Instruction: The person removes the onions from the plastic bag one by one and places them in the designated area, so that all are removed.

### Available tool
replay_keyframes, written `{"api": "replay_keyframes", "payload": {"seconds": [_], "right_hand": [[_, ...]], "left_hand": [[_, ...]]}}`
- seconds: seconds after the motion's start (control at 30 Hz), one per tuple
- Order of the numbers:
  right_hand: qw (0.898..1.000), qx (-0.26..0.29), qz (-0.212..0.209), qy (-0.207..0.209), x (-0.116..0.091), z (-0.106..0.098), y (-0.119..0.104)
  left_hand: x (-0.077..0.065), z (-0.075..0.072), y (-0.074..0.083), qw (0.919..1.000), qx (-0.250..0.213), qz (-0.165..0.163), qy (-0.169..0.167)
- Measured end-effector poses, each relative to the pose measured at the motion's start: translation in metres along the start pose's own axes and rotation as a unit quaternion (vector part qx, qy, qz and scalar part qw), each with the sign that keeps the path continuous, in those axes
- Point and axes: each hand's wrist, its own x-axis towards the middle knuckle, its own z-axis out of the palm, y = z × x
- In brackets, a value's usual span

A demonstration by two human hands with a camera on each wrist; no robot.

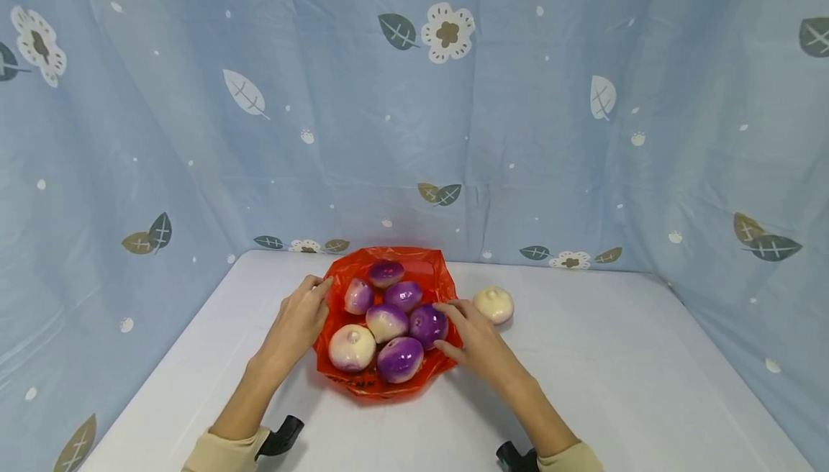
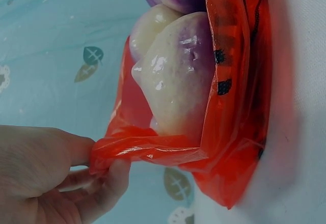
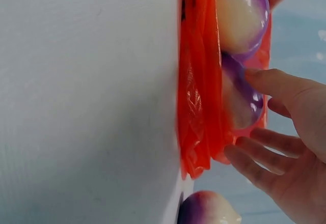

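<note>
A red plastic bag lies with its mouth spread wide around several purple-and-white onions, one of them a pale onion at the near left. My left hand is at the bag's left side; thumb and fingers pinch the bunched rim in the left wrist view. At the right side, my right hand reaches over the rim to a purple onion. Its thumb overlaps that onion in the right wrist view, while the other fingers spread loosely along the bag's edge.
Outside the bag, just beyond my right hand, another pale onion sits on the white tabletop. A blue curtain with flower and leaf prints hangs behind and along both sides of the table.
</note>
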Motion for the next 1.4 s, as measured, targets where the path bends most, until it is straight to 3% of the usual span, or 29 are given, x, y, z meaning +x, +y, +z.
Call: {"api": "replay_keyframes", "payload": {"seconds": [0.3, 0.63, 1.4], "right_hand": [[1.0, 0.007, -0.002, -0.015, 0.001, 0.007, -0.001], [1.0, -0.002, -0.001, -0.002, 0.0, 0.013, 0.001], [0.999, 0.026, 0.019, -0.012, 0.001, -0.015, -0.006]], "left_hand": [[-0.001, 0.001, 0.001, 1.0, 0.002, 0.0, -0.006], [0.0, 0.002, 0.003, 1.0, 0.004, 0.007, -0.003], [-0.001, 0.002, 0.001, 1.0, 0.006, 0.002, -0.002]]}}
